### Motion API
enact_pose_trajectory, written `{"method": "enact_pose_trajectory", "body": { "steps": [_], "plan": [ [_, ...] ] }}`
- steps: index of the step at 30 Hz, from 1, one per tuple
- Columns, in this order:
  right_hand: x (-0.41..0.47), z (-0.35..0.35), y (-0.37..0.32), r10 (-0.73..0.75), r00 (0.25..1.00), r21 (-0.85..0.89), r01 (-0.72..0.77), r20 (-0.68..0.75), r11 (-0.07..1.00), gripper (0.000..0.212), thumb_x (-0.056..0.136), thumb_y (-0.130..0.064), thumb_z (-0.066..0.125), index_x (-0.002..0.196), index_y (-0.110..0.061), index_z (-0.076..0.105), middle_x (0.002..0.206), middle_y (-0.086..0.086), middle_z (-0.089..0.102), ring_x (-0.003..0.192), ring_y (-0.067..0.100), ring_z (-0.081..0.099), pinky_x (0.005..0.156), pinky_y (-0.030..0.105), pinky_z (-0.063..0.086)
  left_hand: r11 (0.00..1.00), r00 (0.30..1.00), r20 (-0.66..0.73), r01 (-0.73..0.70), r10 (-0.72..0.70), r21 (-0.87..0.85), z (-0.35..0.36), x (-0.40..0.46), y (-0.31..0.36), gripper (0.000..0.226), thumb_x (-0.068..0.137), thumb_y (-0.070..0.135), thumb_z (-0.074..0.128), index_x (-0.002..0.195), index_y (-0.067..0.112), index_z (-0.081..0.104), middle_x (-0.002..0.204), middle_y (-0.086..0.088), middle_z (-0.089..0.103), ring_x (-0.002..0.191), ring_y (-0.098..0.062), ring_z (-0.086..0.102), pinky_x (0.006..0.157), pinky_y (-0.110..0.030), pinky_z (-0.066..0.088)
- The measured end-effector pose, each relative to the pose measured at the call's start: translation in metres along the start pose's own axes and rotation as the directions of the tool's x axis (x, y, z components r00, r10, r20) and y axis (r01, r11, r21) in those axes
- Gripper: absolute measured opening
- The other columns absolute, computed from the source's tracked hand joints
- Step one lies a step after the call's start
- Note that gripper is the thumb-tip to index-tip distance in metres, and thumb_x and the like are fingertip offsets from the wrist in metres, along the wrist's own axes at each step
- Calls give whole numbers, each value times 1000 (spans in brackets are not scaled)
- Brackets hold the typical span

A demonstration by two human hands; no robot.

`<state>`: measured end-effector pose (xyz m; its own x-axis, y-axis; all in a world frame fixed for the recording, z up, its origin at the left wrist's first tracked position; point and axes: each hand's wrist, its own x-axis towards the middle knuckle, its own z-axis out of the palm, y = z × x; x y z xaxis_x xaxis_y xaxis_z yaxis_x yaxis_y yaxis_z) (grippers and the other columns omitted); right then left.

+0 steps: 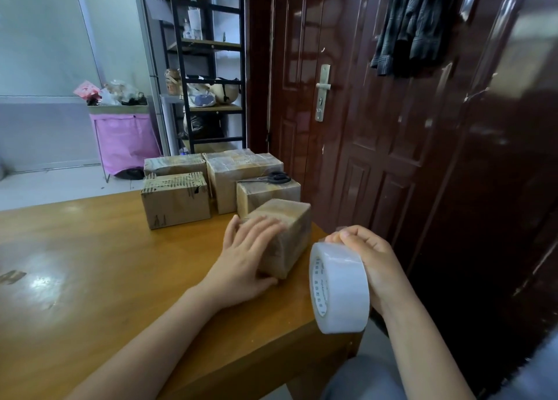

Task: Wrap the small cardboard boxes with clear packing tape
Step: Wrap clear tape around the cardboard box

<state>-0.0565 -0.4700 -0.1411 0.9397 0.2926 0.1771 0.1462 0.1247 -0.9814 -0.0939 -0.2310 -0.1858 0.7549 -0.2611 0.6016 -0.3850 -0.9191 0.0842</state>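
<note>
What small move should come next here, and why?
Probably carry the tape roll in the right hand on around the small box. The left hand lies flat on that box, pinning it to the table, and the roll sits just beside it.

— Where's the nearest box (287,233) on your table (105,263)?

— Near its right edge, under your left hand (247,257).

— And from that box?

— The tape roll (339,288) sits just right; four boxes (175,200) stand behind, scissors (270,177) on one; a shelf (208,67) stands farther back.
</note>
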Motion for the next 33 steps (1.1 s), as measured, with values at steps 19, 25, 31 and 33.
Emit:
{"method": "enact_pose_trajectory", "body": {
  "steps": [19,25,31,33],
  "plan": [
    [-4,-5,-4,21,1000,-40,-20,15,999,22,96,-18,55,79,-14,68,93,7,70,95,34,64,86,45,49,701,804,19,529,-594,-478,1,11,45,90,63,69,65,133,19,37,127,9,38,112,-3,39,85,-14,39],
    [-12,-9,-11,20,1000,-30,-19,19,999,19,97,-14,53,90,-1,66,94,8,71,91,28,66,82,39,51,852,886,-35,433,-462,-293,-5,4,39,72,71,64,57,126,19,52,134,4,42,105,-4,42,76,-8,41],
    [-20,-37,-31,-29,1000,-50,30,8,998,21,93,-9,54,77,-7,66,90,4,72,98,19,68,88,39,49,948,970,-108,186,-219,-257,-8,-7,47,65,85,77,36,121,26,53,95,14,52,68,-1,52,57,-10,46],
    [-18,-52,-46,-47,998,-84,50,42,995,15,85,-14,57,76,-7,67,90,4,72,103,15,67,88,37,49,925,973,-210,13,-99,-379,-11,-1,49,52,90,69,42,118,25,47,80,15,53,63,-2,54,52,-13,47]
  ]
}}
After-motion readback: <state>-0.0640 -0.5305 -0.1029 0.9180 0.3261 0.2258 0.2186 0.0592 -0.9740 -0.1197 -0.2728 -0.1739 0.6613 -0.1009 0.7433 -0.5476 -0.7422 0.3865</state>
